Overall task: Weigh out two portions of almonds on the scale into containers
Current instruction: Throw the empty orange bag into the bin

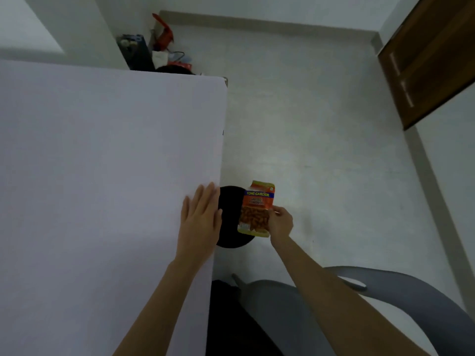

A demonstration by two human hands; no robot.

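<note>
My right hand pinches the right edge of an orange and yellow packet of almonds, held upright over the floor just right of the table. My left hand lies flat with straight fingers on the right edge of the white table. Between the hands, below the table edge, a round black object shows partly behind the packet. No scale or container shows in the head view.
A grey chair stands at the lower right. Clutter with a red item and a dark box sits past the table's far edge. A brown door is at the upper right. Pale floor spreads right of the table.
</note>
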